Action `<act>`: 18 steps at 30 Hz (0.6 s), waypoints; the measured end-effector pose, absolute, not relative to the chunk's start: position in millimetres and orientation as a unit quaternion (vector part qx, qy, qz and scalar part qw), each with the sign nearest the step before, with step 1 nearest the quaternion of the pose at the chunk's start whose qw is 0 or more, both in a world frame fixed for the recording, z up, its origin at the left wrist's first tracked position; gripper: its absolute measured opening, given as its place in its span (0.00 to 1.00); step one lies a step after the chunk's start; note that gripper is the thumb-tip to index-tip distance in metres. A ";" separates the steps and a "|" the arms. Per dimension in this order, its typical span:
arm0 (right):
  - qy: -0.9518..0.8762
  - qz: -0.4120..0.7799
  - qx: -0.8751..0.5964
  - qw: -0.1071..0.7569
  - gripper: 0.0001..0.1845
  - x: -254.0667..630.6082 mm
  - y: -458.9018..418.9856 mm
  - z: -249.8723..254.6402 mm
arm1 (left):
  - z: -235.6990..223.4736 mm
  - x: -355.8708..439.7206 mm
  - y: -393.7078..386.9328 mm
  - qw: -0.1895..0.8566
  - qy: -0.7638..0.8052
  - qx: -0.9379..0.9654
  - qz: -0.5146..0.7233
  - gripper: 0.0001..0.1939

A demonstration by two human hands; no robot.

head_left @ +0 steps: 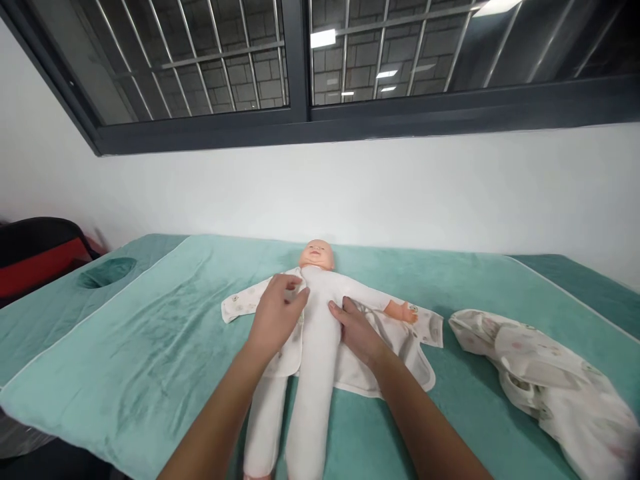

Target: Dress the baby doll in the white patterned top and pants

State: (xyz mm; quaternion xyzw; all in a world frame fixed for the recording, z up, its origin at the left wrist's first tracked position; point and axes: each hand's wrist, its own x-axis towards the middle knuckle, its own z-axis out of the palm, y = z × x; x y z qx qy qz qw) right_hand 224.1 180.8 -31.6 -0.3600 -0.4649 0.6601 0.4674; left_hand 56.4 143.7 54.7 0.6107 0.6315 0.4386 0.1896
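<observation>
A baby doll [317, 313] with a white cloth body lies on its back on a teal towel [150, 340], head toward the wall. Under it an open white printed baby garment [400, 347] is spread out. My left hand [276, 312] rests on the doll's chest at its left side, fingers curled on the garment's front panel. My right hand [356, 330] lies flat on the garment just right of the doll's torso, fingers stretched toward the chest. The doll's bare hand [403, 311] sticks out over the right sleeve.
A second crumpled printed garment [545, 380] lies at the right on the towel. The padded table has a face hole [107, 272] at the left. A black and red object [40, 257] stands beyond the left edge. A white wall and barred window rise behind.
</observation>
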 end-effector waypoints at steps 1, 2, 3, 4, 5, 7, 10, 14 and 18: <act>-0.457 0.674 -0.347 0.465 0.16 224.2 180.8 -31.2 | 51.7 57.8 155.6 0.161 0.643 0.626 0.411 0.16; -0.446 0.692 -0.330 0.461 0.15 224.2 180.8 -30.7 | 48.7 59.1 166.4 0.136 0.659 0.635 0.380 0.18; -0.436 0.709 -0.316 0.456 0.15 224.2 180.8 -30.2 | 45.9 60.1 175.8 0.114 0.676 0.638 0.352 0.20; -0.431 0.715 -0.310 0.454 0.15 224.2 180.9 -29.8 | 43.6 60.4 183.6 0.101 0.691 0.635 0.331 0.19; -0.431 0.716 -0.310 0.453 0.15 224.2 181.1 -29.6 | 41.9 59.9 189.9 0.095 0.701 0.630 0.320 0.18; -0.434 0.708 -0.321 0.455 0.16 224.3 181.8 -30.1 | 40.4 56.6 198.1 0.103 0.706 0.623 0.319 0.16; -0.440 0.691 -0.345 0.458 0.17 224.4 183.3 -32.9 | 42.1 48.1 202.2 0.136 0.701 0.616 0.332 0.12; -0.434 0.687 -0.355 0.463 0.17 224.8 184.1 -35.9 | 51.4 41.8 196.9 0.198 0.685 0.596 0.369 0.14; -0.433 0.699 -0.331 0.464 0.16 223.2 181.5 -31.0 | 65.1 52.9 188.3 0.357 0.575 0.581 0.451 0.19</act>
